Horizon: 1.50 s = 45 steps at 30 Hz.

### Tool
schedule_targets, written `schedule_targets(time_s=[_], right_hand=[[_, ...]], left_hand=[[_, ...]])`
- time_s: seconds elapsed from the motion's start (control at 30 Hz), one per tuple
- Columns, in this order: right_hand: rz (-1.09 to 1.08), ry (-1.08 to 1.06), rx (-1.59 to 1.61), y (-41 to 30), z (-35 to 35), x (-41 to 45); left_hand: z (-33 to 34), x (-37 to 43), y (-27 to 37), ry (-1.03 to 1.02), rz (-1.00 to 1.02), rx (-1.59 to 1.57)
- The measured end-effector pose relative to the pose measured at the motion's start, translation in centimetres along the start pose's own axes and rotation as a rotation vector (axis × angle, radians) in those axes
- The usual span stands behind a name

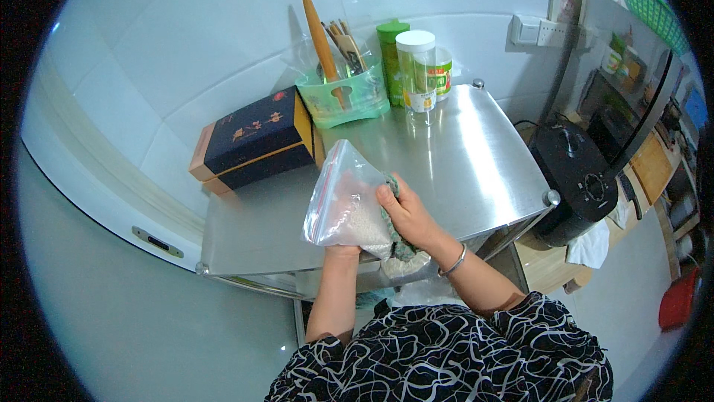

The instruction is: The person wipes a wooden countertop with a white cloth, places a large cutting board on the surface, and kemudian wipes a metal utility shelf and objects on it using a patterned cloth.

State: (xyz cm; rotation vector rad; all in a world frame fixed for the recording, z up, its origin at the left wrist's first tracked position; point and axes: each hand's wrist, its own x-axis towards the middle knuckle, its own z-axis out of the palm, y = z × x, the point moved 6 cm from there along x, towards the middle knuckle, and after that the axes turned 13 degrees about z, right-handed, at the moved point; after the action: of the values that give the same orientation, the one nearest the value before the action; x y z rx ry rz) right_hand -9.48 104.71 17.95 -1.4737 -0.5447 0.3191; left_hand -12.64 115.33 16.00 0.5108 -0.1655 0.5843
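A clear plastic zip bag (362, 218) with white grains in its lower part is held in front of me, above the near edge of the steel table (468, 179). Beneath and behind the bag is my left hand (343, 248), its fingers partly seen through the plastic. My right hand (410, 215) grips a green-and-grey cloth (400, 246) against the bag's right side, thumb on top. Whether the bag's zip is sealed cannot be told.
Behind the bag stand a dark gift box (256, 140), a green plastic basket (351, 103) of utensils, a green canister (392, 67) and a clear jar (418, 78) with a white lid. To the right are a black appliance (574, 179) and a knife (630, 193).
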Motion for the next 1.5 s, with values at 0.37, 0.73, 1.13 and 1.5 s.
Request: schedule_targets(time_s=[0.37,0.73,1.13,1.5], right_hand=[[-0.119,0.527,-0.566,-1.3,-1.5,-0.7],[-0.508,0.460,-0.542,-5.2,-0.8,-2.8],[-0.638,-0.133,-0.758,-3.6,5.7,-5.4],[0.122,0.167,0.142,-0.2,-2.5,-0.3]], left_hand=[[1.3,-1.2,2.9,-0.186,0.284,0.214],[1.7,-1.0,3.4,-0.052,0.183,0.342],[1.7,-1.1,3.8,-0.046,0.175,0.047],[0.7,-1.3,4.6,-0.198,0.204,0.067]])
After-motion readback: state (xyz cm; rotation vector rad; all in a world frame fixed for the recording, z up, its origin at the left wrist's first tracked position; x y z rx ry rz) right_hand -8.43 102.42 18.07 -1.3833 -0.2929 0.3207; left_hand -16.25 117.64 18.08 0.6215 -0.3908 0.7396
